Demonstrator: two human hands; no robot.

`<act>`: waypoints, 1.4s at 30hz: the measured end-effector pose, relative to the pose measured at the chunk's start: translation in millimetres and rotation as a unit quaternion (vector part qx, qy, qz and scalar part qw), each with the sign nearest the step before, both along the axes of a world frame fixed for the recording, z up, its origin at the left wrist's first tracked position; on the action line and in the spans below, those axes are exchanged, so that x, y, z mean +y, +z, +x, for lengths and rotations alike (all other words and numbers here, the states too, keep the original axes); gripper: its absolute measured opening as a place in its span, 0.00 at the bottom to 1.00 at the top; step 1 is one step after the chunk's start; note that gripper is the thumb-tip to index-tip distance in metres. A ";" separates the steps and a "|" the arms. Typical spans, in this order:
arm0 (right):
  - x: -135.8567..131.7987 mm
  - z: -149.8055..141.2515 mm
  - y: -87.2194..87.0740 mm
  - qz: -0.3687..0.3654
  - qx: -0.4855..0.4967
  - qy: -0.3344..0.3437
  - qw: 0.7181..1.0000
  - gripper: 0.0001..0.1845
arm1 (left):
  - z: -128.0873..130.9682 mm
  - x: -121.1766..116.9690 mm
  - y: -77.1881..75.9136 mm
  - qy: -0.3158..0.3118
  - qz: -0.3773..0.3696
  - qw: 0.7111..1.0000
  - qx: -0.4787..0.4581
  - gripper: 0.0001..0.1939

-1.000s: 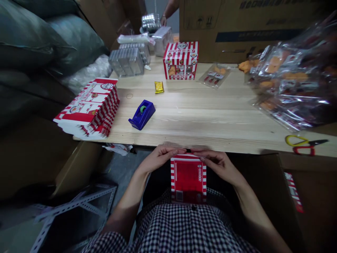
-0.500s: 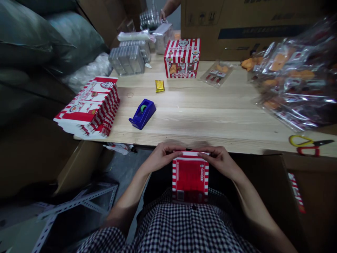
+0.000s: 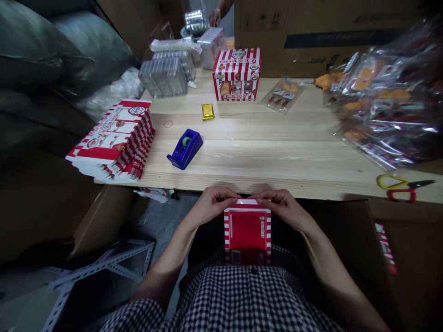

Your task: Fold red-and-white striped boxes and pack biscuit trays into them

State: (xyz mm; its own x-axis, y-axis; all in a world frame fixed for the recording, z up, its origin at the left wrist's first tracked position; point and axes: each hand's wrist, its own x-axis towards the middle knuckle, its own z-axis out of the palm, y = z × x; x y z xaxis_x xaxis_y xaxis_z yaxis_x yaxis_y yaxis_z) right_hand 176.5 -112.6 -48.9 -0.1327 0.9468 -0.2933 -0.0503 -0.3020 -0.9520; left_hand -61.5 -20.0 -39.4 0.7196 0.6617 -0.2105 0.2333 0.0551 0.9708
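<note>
Between my two hands is a red and white striped cardboard box, held in front of my lap just below the table's front edge. My left hand pinches its upper left corner, thumb on the near side. At the upper right corner, my right hand grips in the same way. A white strip shows along the top edge between the thumbs; the fingers behind it are partly hidden. On the table ahead lie a blue tape dispenser with green tape and a small gold packet.
A stack of flat striped cartons lies at left. Behind stand an assembled striped box and clear plastic cases. Bagged toys pile up at right, near scissors. Another person's hand shows at the back.
The view has shifted slightly, so the table's things appear a little further left. My thumbs have come a little closer together along the box's top edge; both hands still hold it.
</note>
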 end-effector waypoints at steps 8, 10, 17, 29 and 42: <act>-14.3 8.6 14.7 -0.017 0.035 0.036 0.999 0.16 | -0.8 -4.0 4.7 -0.017 -0.021 1.000 -0.015 0.12; -6.7 17.0 20.0 -0.023 0.028 0.085 0.996 0.16 | 1.0 -1.5 10.2 -0.037 -0.029 0.999 -0.014 0.12; 22.7 21.1 13.0 0.001 0.001 0.140 0.990 0.10 | -1.9 12.3 17.2 -0.066 -0.041 0.997 0.014 0.11; -11.3 20.6 15.9 -0.037 0.025 0.049 0.998 0.17 | 3.8 8.7 6.3 -0.073 -0.055 0.996 -0.001 0.13; -20.8 9.0 -1.8 -0.014 0.013 -0.060 0.998 0.15 | -10.3 -0.6 -2.5 -0.089 -0.004 0.996 -0.010 0.18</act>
State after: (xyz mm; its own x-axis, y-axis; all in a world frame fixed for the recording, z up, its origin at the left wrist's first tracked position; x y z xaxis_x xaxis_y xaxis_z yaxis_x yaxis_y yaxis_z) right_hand 185.5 -133.4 -50.7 -0.0260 0.9475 -0.3186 -0.1130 -0.3195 -0.9408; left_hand -71.9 -20.6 -41.9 0.8294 0.5215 -0.2003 0.2209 0.0232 0.9750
